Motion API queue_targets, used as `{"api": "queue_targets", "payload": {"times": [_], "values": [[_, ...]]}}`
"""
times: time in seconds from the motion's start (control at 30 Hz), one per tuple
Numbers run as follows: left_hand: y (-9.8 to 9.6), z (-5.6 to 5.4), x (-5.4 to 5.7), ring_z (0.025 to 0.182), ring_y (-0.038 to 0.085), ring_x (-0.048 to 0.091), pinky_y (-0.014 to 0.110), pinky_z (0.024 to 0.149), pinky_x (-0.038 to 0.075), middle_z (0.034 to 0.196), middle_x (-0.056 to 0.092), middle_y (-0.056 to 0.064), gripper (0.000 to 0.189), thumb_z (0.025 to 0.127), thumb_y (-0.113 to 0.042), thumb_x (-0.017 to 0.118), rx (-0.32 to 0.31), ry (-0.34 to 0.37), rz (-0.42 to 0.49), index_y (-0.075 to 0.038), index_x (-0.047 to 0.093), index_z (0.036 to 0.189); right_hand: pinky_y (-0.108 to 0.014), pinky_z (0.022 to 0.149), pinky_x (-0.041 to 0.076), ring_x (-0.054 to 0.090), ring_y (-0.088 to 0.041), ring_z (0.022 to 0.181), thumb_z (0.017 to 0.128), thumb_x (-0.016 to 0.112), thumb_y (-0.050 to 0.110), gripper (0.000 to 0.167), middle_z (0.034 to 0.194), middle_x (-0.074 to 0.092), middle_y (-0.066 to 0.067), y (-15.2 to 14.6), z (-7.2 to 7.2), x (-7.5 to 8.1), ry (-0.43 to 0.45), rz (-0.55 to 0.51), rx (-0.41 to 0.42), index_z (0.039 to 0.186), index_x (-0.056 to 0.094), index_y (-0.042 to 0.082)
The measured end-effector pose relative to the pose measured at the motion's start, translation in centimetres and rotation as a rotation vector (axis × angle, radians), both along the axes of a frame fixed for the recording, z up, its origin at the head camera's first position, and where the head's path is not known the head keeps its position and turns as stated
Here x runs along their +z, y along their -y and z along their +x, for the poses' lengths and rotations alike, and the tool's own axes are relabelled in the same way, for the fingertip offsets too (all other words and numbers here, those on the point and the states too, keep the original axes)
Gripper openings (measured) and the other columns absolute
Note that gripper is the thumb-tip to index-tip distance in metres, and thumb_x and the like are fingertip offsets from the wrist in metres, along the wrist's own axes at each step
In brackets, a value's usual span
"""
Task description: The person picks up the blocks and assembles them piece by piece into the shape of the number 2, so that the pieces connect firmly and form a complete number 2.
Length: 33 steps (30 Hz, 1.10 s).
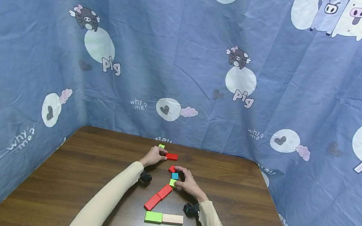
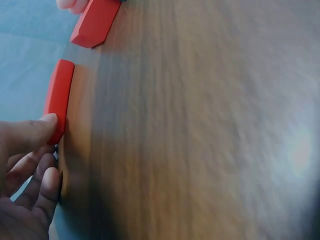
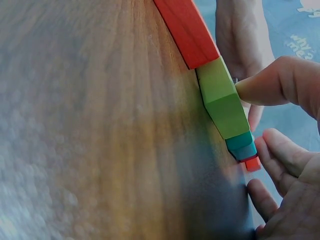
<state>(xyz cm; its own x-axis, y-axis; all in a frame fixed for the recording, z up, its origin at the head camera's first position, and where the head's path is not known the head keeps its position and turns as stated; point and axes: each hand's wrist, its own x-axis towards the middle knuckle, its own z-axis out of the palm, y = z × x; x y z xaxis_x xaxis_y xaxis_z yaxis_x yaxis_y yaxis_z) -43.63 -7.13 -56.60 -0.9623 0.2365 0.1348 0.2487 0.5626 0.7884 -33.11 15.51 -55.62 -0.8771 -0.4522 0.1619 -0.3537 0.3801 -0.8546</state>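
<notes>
At the far side of the table my left hand [image 1: 154,156] holds the near end of a red block [image 1: 171,157], its thumb on the block in the left wrist view. Just beyond that hand is a small lime-green block [image 1: 161,146]. My right hand [image 1: 189,185] is beside a row of small cubes, its thumb touching a lime-green cube [image 1: 172,183]. Its other fingers reach past a blue cube [image 1: 175,176] toward a red cube [image 1: 172,168]. From the lime-green cube, two red blocks [image 1: 165,192] run end to end toward the near left.
Nearer the front, a green block [image 1: 153,217] and a pale wooden block [image 1: 172,219] lie end to end. The brown wooden table [image 1: 65,175] is backed by a blue printed curtain [image 1: 183,68] along its far and side edges.
</notes>
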Motion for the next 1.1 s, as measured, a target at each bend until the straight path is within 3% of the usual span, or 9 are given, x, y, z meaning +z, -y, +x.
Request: {"api": "queue_targets", "payload": {"times": [0.13, 0.47, 0.57, 0.8, 1.1], "values": [[0.7, 0.3, 0.0, 0.095, 0.018, 0.065, 0.036, 0.083, 0.052, 0.107, 0.071, 0.009, 0.030, 0.082, -0.008, 0.074, 0.001, 0.001, 0.005, -0.004, 0.070, 0.112, -0.060, 0.114, 0.005, 0.035, -0.038, 0.134, 0.077, 0.069, 0.003, 0.062, 0.137, 0.050, -0.016, -0.3, -0.9, -1.3, -0.017, 0.039, 0.001, 0.135, 0.047, 0.003], [2.2, 1.2, 0.1, 0.092, 0.018, 0.063, 0.036, 0.083, 0.051, 0.104, 0.071, 0.009, 0.029, 0.081, -0.008, 0.074, 0.003, -0.025, -0.003, -0.004, 0.071, 0.110, -0.059, 0.114, 0.009, 0.033, -0.034, 0.135, 0.076, 0.071, 0.007, 0.064, 0.139, 0.050, -0.011, -0.7, -1.6, -2.1, 0.033, 0.030, -0.004, 0.136, 0.049, 0.010], [2.6, 1.3, 0.1, 0.092, 0.017, 0.063, 0.035, 0.082, 0.051, 0.104, 0.071, 0.009, 0.029, 0.081, -0.008, 0.075, -0.002, -0.031, -0.001, -0.003, 0.071, 0.110, -0.059, 0.114, 0.008, 0.034, -0.035, 0.135, 0.076, 0.070, 0.004, 0.063, 0.138, 0.050, -0.012, -0.5, -1.4, -1.6, 0.016, 0.036, -0.013, 0.136, 0.048, 0.007], [3.6, 2.1, -0.2, 0.086, 0.014, 0.062, 0.030, 0.077, 0.050, 0.101, 0.071, 0.009, 0.028, 0.081, -0.007, 0.075, -0.017, -0.026, 0.010, -0.003, 0.071, 0.109, -0.063, 0.113, 0.003, 0.033, -0.044, 0.133, 0.076, 0.067, -0.004, 0.062, 0.137, 0.048, -0.025, 0.1, 0.4, 1.1, 0.019, 0.001, 0.022, 0.134, 0.046, -0.005], [4.4, 2.9, -0.6, 0.087, 0.013, 0.061, 0.031, 0.077, 0.049, 0.102, 0.071, 0.007, 0.028, 0.082, -0.009, 0.074, -0.008, -0.024, 0.019, -0.005, 0.071, 0.109, -0.058, 0.116, 0.004, 0.036, -0.035, 0.135, 0.076, 0.070, 0.004, 0.064, 0.138, 0.050, -0.012, -0.3, -1.4, -1.9, -0.007, 0.044, 0.008, 0.136, 0.048, 0.007]]}}
